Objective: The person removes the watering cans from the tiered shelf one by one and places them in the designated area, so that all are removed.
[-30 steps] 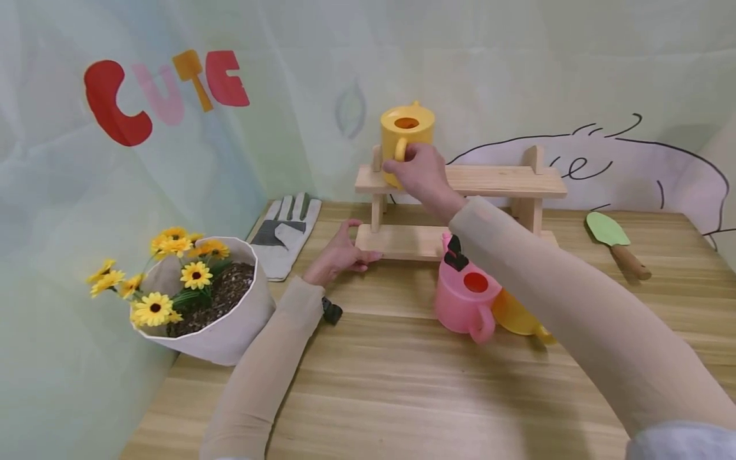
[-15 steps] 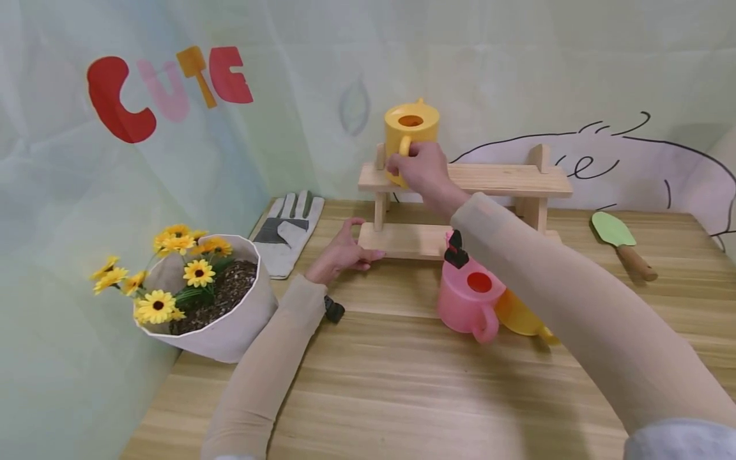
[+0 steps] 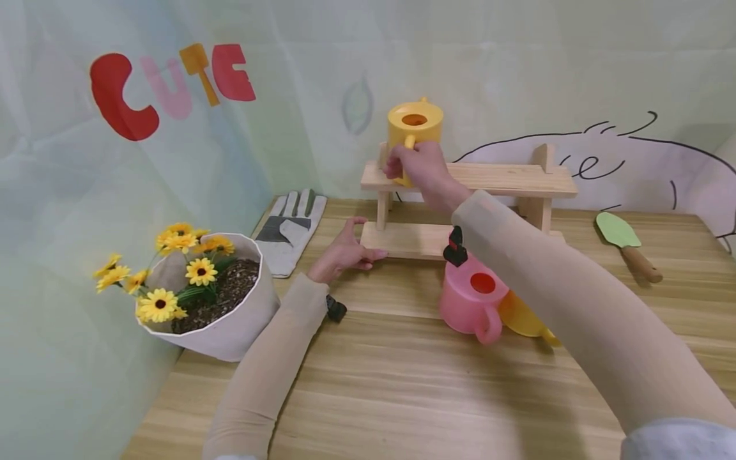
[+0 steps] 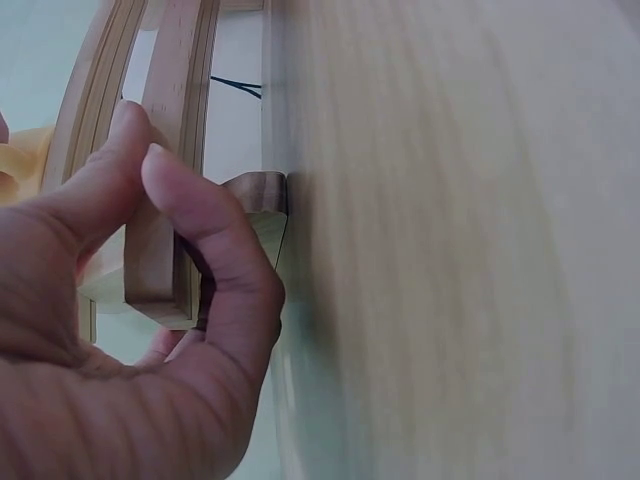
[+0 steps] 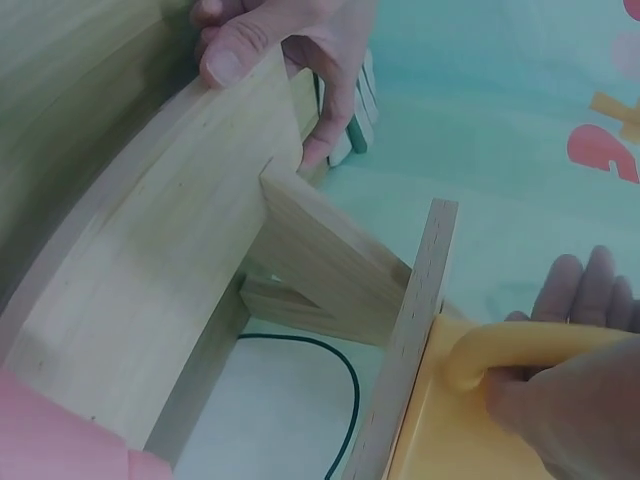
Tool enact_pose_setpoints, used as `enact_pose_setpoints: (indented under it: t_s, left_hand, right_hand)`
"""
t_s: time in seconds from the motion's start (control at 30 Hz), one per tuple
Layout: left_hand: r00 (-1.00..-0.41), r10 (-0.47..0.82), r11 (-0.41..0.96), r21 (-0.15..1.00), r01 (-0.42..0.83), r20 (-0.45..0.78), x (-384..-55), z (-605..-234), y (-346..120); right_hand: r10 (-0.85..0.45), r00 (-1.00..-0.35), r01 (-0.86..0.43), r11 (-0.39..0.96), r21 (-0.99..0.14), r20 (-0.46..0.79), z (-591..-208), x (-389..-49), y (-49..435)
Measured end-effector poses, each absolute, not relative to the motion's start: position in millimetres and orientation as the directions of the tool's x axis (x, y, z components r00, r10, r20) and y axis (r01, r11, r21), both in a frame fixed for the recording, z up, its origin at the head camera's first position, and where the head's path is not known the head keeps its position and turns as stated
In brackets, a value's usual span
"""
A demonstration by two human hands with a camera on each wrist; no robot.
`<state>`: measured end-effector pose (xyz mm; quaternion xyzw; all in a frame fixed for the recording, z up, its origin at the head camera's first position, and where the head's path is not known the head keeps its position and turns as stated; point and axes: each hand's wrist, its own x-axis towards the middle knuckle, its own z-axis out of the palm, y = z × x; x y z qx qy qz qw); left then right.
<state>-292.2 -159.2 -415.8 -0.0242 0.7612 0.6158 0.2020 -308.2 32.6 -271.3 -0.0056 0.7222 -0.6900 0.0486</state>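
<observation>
A yellow toy watering can (image 3: pixel 415 128) stands at the left end of the upper board of a small two-tier wooden shelf (image 3: pixel 506 179). My right hand (image 3: pixel 422 169) is at its handle, the thumb inside the loop in the right wrist view. There, the other fingers (image 5: pixel 590 290) stretch out beyond the handle. My left hand (image 3: pixel 345 250) grips the left end of the lower board (image 4: pixel 160 250), thumb and fingers on its two sides. A pink watering can (image 3: pixel 468 300) stands on the table before the shelf. Another yellow can (image 3: pixel 520 316) beside it is partly hidden by my right sleeve.
At the left is a white pot (image 3: pixel 253 313) with soil and yellow flowers. A work glove (image 3: pixel 287 233) lies behind it. On the right lies a green trowel (image 3: pixel 623 239) with a wooden handle. A fabric backdrop (image 3: pixel 322 83) rises behind the shelf.
The whole scene has shifted slightly right in the head view. My right fingers have moved a little on the yellow can's handle; the left hand keeps its grip on the shelf.
</observation>
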Motion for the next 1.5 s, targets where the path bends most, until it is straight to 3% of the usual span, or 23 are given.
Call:
enact_pose_setpoints:
  t_s: [0.6,1.03,1.5]
  left_hand:
    - [-0.916,0.210,0.265,0.921,-0.285,-0.343,-293,-413,-159]
    - [-0.919,0.208,0.259,0.925,-0.279,-0.335,-292,-415,-159]
    - [-0.918,0.212,0.256,0.926,-0.279,-0.335,-293,-416,-160]
  right_hand:
    - [0.015,-0.997,0.074,-0.062,-0.995,-0.075,-271,-309,27]
    - [0.101,-0.993,0.065,0.057,-0.996,-0.059,-271,-303,31]
    - [0.100,-0.995,-0.005,0.119,-0.993,0.017,-275,-296,33]
